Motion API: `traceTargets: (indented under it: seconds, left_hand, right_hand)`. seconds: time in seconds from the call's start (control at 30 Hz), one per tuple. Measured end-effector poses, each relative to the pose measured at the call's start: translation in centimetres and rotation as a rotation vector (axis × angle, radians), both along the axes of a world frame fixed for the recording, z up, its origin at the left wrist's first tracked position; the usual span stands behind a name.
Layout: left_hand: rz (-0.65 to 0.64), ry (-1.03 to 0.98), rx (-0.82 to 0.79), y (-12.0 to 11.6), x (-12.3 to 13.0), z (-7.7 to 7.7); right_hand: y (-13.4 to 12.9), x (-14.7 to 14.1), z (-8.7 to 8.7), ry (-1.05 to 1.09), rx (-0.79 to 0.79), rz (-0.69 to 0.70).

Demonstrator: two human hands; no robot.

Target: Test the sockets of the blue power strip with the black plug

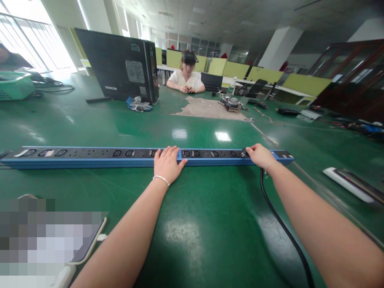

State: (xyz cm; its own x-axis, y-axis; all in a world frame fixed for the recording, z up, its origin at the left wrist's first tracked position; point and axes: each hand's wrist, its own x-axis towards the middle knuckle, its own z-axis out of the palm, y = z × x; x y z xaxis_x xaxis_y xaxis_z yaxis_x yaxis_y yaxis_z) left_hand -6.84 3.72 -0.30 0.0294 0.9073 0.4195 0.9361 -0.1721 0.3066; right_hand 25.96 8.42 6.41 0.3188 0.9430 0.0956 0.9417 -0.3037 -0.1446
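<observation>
A long blue power strip (pixel 138 163) with a row of black sockets lies across the green table. My left hand (pixel 168 162) rests flat over its middle, fingers stretched out and the thumb apart along the near side. Toward the strip's right end, my right hand (pixel 260 155) is closed on a black power plug (pixel 245 152), held at the socket face. Whether the plug's pins are in a socket cannot be made out. From under that hand a thick black cable (pixel 271 203) runs down the table toward the bottom edge.
A black computer case (pixel 120 66) stands at the back left, with gloves (pixel 138 104) beside it. A person (pixel 186 80) sits across the table. A green basket (pixel 16 86) is far left, a phone (pixel 90 244) near left, a white-edged bar (pixel 348 185) at right. A bottle (pixel 231 88) stands behind.
</observation>
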Motion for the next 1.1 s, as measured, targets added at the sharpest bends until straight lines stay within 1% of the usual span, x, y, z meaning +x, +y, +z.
traceTargets:
  seconds: [0.13,0.27,0.37,0.5,0.6,0.73,0.93,1.1]
  left_hand:
    - [-0.005,0.022,0.018,0.0,-0.1,-0.1]
    - [-0.005,0.034,0.019,0.0,-0.1,-0.1]
    - [-0.003,0.039,0.003,0.0,0.0,0.0]
    - [-0.004,0.046,0.033,-0.1,0.0,0.0]
    - [-0.006,0.043,0.045,0.0,-0.1,-0.1]
    - [-0.007,0.037,0.034,0.0,-0.1,-0.1]
    - [-0.004,0.036,0.030,0.0,0.0,-0.1]
    - [0.002,0.044,0.022,0.0,0.0,-0.1]
  right_hand:
    - [0.4,-0.1,-0.3,-0.026,-0.025,0.003]
    - [0.5,-0.2,-0.3,-0.052,-0.044,0.024]
    - [0.4,-0.5,-0.1,-0.057,-0.055,0.011]
    - [0.4,-0.8,-0.1,-0.048,-0.067,-0.015]
    - [0.5,-0.9,-0.1,-0.038,-0.101,0.006]
    - [0.4,-1.1,-0.5,-0.066,-0.137,0.049]
    - [-0.2,-1.1,-1.6,-0.050,-0.109,0.024]
    - [0.0,-1.0,-1.6,-0.064,-0.141,0.046]
